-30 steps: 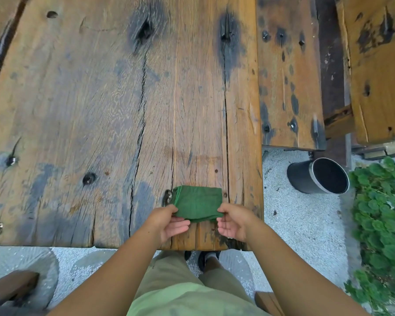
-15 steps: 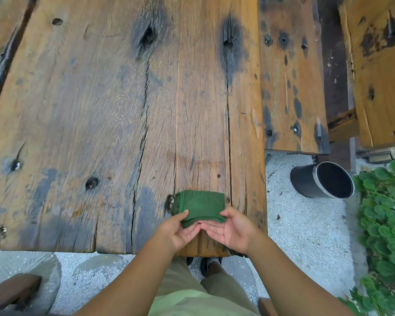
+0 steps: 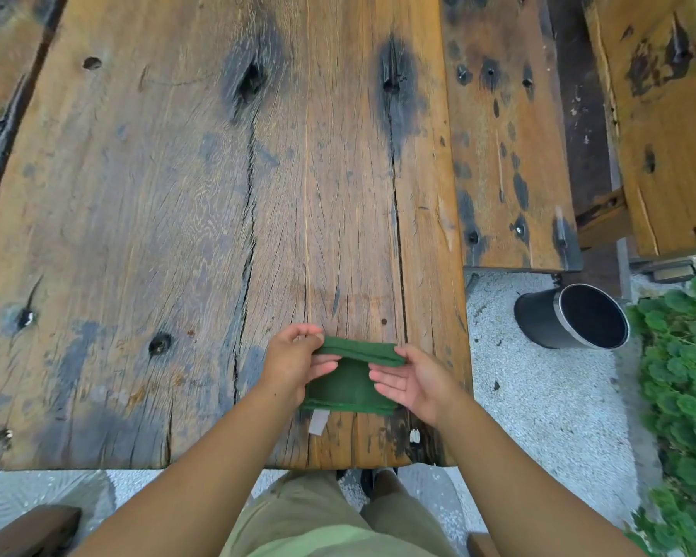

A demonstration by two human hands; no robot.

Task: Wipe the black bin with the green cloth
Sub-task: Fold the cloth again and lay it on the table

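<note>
The green cloth (image 3: 348,385) is folded and held up just above the near edge of the wooden table (image 3: 177,235), with a small white tag hanging from its lower left corner. My left hand (image 3: 294,361) pinches its upper left corner. My right hand (image 3: 412,377) grips its upper right corner, palm turned up. The black bin (image 3: 555,321) stands on the gravel ground to the right of the table, its open mouth with a silver rim facing me. Neither hand is near the bin.
A second wooden plank (image 3: 507,154) and a bench (image 3: 667,114) lie to the right of the table. Green plants (image 3: 688,387) grow beside the bin at the right edge. My legs in olive trousers (image 3: 322,520) are below the table edge.
Both hands have lifted the cloth off the table and started to unfold it; its top edge is now raised and its tag shows. The bin has not moved.
</note>
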